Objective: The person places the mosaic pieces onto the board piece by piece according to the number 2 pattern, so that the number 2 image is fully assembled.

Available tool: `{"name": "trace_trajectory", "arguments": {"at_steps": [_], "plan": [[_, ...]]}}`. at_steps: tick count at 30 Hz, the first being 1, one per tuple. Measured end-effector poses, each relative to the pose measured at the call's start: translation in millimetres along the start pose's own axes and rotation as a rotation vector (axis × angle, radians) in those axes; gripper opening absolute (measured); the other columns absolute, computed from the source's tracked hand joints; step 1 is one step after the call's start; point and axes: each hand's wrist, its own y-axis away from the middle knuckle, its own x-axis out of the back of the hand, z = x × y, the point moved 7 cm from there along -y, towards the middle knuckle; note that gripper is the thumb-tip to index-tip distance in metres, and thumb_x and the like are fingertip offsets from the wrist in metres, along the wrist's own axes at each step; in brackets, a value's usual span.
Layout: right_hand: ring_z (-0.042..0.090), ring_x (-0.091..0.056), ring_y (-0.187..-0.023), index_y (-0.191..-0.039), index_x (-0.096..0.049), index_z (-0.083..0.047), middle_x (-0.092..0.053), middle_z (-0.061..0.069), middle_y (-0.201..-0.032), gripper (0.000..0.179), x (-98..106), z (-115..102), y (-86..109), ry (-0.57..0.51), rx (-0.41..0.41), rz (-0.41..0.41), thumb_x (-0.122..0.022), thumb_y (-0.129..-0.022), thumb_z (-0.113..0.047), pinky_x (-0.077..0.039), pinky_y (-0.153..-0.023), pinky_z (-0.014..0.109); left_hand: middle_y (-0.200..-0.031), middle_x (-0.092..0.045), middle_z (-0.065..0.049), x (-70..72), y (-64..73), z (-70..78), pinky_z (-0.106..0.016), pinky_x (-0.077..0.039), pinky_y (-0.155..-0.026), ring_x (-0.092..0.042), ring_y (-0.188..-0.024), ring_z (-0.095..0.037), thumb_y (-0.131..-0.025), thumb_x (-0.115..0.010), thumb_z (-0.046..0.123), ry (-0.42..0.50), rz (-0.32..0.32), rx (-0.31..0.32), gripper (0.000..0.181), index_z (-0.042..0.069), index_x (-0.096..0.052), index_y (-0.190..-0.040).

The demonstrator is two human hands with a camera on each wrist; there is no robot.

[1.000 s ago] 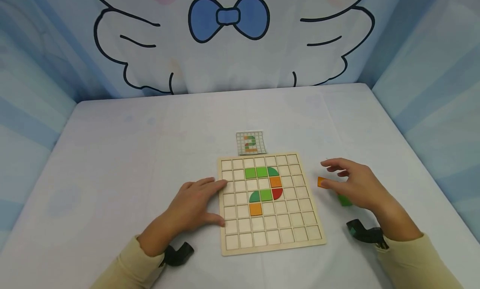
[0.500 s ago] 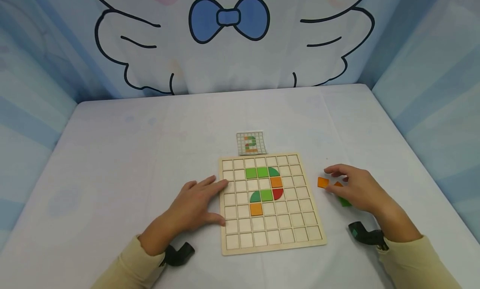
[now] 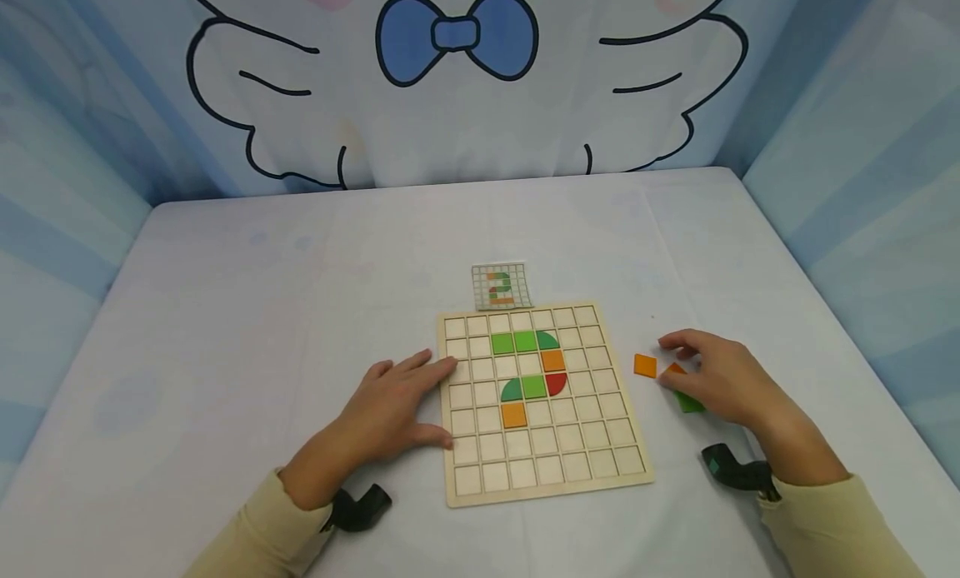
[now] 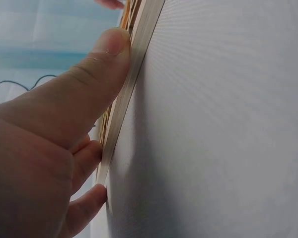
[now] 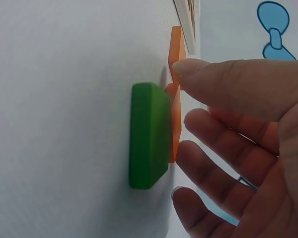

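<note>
My left hand (image 3: 390, 407) rests at the left side of a wooden grid board (image 3: 573, 438), its thumb and fingers spread along that edge. Green, orange and red tiles sit in the board's cells, among them an orange square (image 3: 513, 415) at the lower end of the pattern. To the right of the board, my right hand (image 3: 727, 382) hovers with fingers bent over loose pieces. An orange square tile (image 3: 645, 365) lies by the thumb. A second orange tile (image 5: 175, 124) and a green block (image 5: 150, 136) lie under the hand, partly hidden in the head view. Nothing is gripped.
Behind the board lies a small printed card (image 3: 501, 286) with a coloured grid pattern. A white cloth (image 3: 300, 311) covers the table. A patterned curtain (image 3: 480, 128) hangs at the back, and more curtain hangs at both sides.
My right hand has drawn back slightly rightward from the first orange tile, leaving it on the cloth. The second orange tile now shows beside the thumb. My left hand stays put.
</note>
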Motion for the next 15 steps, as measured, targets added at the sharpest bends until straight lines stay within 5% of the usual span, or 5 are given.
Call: {"name": "trace_trajectory", "arguments": {"at_steps": [15], "plan": [[0.032, -0.060, -0.090, -0.116, -0.065, 0.005, -0.067, 0.015, -0.102, 0.033, -0.1, 2.1, -0.1, -0.010, 0.018, 0.026, -0.074, -0.089, -0.011, -0.051, -0.079, 0.049, -0.150, -0.049, -0.006, -1.8, -0.4, -0.6, -0.064, -0.030, -0.106, -0.038, -0.142, -0.032, -0.072, -0.086, 0.050, 0.004, -0.004, -0.006, 0.097, 0.011, -0.045, -0.151]]}}
